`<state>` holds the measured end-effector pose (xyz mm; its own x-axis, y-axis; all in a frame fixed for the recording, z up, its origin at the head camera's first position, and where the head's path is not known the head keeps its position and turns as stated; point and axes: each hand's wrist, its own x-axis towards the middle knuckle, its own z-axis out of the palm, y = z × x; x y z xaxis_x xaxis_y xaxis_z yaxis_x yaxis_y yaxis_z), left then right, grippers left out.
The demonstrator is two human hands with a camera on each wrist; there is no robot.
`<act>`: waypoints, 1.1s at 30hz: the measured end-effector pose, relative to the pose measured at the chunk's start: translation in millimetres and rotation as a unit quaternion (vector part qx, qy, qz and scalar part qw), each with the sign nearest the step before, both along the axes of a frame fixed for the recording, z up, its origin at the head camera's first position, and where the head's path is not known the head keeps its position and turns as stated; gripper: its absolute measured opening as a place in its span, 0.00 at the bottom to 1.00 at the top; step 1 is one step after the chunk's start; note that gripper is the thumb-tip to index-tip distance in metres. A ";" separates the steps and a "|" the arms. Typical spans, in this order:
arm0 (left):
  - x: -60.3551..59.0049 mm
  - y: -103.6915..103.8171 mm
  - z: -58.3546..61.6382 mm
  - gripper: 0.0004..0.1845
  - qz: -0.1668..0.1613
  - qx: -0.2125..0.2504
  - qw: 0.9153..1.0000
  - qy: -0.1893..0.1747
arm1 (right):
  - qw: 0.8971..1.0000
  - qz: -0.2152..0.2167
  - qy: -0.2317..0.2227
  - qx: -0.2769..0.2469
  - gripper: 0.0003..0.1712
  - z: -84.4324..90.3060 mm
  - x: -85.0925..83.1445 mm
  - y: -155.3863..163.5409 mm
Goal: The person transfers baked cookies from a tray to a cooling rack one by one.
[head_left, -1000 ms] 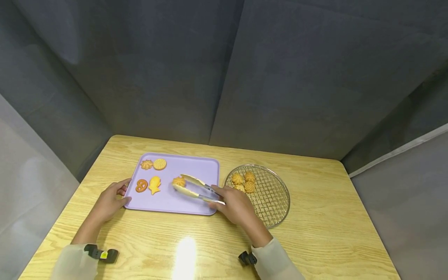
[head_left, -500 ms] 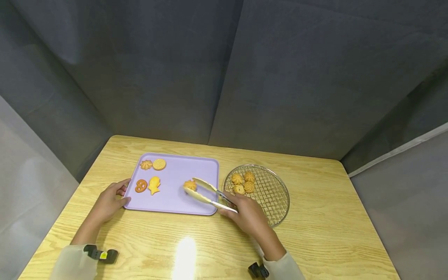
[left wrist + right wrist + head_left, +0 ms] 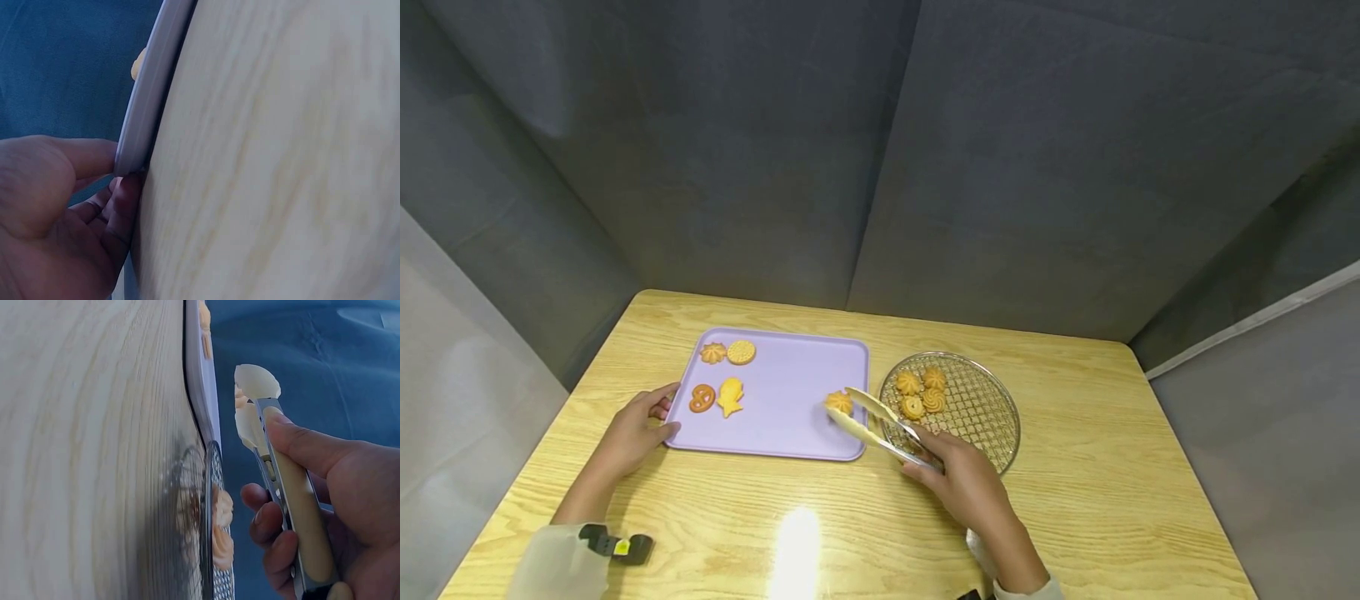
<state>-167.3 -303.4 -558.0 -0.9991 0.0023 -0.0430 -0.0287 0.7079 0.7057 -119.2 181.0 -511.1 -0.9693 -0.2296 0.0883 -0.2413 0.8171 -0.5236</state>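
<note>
My right hand grips a pair of serving tongs, metal-handled with cream scalloped tips. Between the tips is a ridged round cookie, held above the right end of the lilac tray. The right wrist view shows the cookie partly hidden by the tips, with thumb and fingers wrapped on the handles. My left hand holds the tray's left edge near its front corner, thumb and fingertips at the rim in the left wrist view. On the tray's left lie a star-like cookie, a round cookie, a pretzel and a fish-shaped cookie.
Right of the tray, a round wire rack bears several cookies grouped at its left side. My right forearm passes over the table in front of the rack. Dark grey fabric panels enclose the wooden table.
My right hand has moved right and toward me, carrying the tongs and the ridged cookie from mid-tray to its right end. The left hand stays at the tray's edge.
</note>
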 end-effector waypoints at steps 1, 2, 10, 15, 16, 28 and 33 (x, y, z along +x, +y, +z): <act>-0.1 0.0 0.0 0.34 0.000 0.000 1.000 -0.001 | 1.000 -0.003 -0.002 -0.003 0.36 0.2 1.9 2.6; -0.1 -0.1 -0.2 0.35 0.000 -0.002 1.000 0.000 | 1.000 -0.005 -0.006 -0.004 0.36 0.4 3.9 5.5; -1.1 -1.2 -2.3 0.35 0.000 -0.011 1.000 0.001 | 1.000 -0.025 -0.009 -0.007 0.37 2.2 18.1 32.3; -1.2 -0.7 -3.2 0.34 0.001 -0.011 1.000 0.004 | 0.999 -0.040 -0.011 -0.002 0.37 2.7 25.0 47.9; -1.4 -0.7 -3.3 0.34 0.001 -0.011 1.000 0.006 | 0.999 -0.043 -0.009 0.001 0.37 2.8 26.5 50.7; -1.9 -1.3 -3.9 0.34 0.000 -0.013 1.000 0.005 | 0.996 -0.086 -0.031 0.026 0.37 -0.3 42.0 83.5; -2.0 -1.6 -3.7 0.34 -0.003 -0.014 1.000 0.006 | 0.993 -0.100 -0.040 0.044 0.38 0.5 47.4 94.4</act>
<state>-169.3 -305.0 -561.7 -0.9995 0.0063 -0.0301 -0.0161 0.7273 0.6861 -71.7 275.5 -510.6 -0.9994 -0.0355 -0.0017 -0.0308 0.8875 -0.4597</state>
